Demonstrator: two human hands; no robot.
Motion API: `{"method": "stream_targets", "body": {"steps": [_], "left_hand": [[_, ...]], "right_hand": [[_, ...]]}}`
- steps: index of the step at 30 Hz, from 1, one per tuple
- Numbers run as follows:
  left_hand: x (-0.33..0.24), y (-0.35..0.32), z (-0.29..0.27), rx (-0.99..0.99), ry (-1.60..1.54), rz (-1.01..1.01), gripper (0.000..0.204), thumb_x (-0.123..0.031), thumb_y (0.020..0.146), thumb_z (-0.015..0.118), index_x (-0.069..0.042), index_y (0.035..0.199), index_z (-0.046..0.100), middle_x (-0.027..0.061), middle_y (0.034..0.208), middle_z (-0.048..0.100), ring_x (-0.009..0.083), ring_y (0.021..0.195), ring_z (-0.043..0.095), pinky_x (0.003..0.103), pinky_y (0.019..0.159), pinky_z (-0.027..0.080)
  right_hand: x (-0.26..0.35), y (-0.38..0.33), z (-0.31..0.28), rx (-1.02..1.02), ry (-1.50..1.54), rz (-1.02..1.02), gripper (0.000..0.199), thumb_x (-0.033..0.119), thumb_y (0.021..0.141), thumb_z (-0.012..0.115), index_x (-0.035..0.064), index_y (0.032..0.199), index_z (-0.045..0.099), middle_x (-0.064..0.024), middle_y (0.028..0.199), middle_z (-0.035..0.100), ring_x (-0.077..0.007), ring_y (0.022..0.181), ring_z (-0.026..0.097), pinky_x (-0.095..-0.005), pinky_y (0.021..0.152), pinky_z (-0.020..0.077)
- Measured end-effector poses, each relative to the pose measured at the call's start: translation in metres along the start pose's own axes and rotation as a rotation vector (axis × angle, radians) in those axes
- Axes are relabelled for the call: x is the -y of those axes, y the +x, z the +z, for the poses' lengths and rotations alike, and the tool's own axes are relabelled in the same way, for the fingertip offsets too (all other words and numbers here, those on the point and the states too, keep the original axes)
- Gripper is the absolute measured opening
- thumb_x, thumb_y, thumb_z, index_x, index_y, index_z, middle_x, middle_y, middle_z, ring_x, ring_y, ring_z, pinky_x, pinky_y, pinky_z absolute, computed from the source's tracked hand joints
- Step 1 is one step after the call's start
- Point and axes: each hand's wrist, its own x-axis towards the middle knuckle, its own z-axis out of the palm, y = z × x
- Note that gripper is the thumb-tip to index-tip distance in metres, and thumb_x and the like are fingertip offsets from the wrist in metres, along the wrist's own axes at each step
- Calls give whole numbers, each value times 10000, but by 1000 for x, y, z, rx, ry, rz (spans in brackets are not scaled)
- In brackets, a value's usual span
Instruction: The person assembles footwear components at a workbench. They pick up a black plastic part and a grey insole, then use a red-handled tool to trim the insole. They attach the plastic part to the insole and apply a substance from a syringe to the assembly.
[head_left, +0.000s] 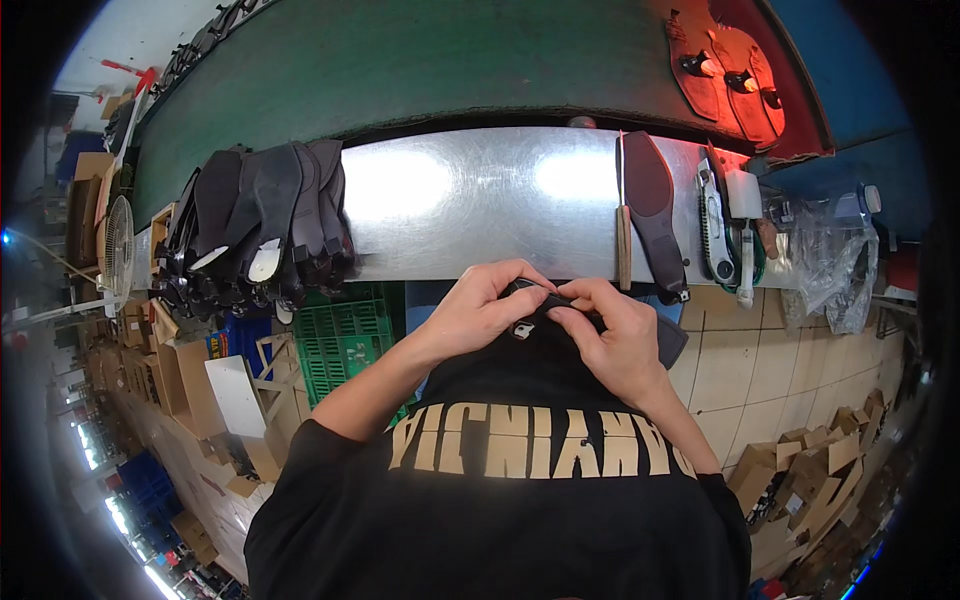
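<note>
Close to my chest, just past the near edge of the metal table, both hands hold a dark sandal. Its strap is pinched between the fingers and thumb of my left hand, with a small shiny buckle hanging below. My right hand grips the same strap, thumb and forefinger almost touching the left fingertips. The rounded end of the dark sandal shows beyond my right wrist; my hands cover most of the rest. Another dark sandal lies on the table beside a thin tool with a wooden handle.
A pile of dark sandals covers the left of the metal table. At right are a box cutter, a white-handled tool and a plastic bag. A green belt runs behind; a green crate stands below.
</note>
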Motion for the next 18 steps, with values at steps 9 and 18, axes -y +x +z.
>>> {"method": "stream_targets", "body": {"steps": [9,18], "left_hand": [[-5,-4,-4,28,38,96,190,-179,944,559,2,972,610,-9,799,595,42,760,508,209,676,407],[1,-19,-35,-191,-380,112,167,-156,930,554,-33,1013,630,62,901,627,112,684,599,211,504,477]], "right_hand": [[0,16,-10,247,364,288,128,89,790,719,-3,793,629,-38,645,618,-79,572,538,-223,536,416],[-11,64,-26,-375,-129,-261,77,70,843,614,3,856,650,-120,836,634,-249,727,591,-325,642,464]]}}
